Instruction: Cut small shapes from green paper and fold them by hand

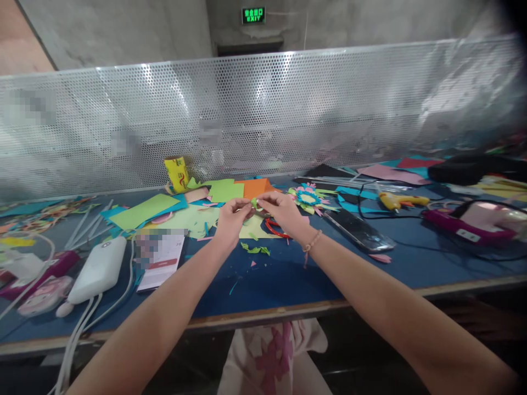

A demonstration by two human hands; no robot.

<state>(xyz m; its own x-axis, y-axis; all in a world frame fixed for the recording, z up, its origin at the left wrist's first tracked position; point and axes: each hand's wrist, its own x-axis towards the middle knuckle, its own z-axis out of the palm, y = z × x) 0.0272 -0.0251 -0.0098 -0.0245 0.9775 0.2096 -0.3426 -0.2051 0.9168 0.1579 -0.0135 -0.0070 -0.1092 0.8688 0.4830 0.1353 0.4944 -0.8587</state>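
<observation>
Over the middle of the blue table, my left hand [231, 220] and my right hand [285, 213] meet, both closed at the fingertips. Between them is a small piece of green paper [254, 203], partly hidden by the fingers. Just below lie curled green paper strips [256, 249] and a tiny pink scrap [253, 264]. Beneath my right hand sits a red loop of cord or scissor handle [275, 228]; I cannot tell which. A paper flower [308, 197] in blue, pink and green rests to the right of my right hand.
A white power bank [99, 270] and a lit phone [161, 260] lie on the left. A dark phone [359, 230], a yellow glue gun [402, 201] and a purple power strip [469, 226] are on the right. Behind stand a yellow packet [177, 174] and a perforated metal screen [263, 109].
</observation>
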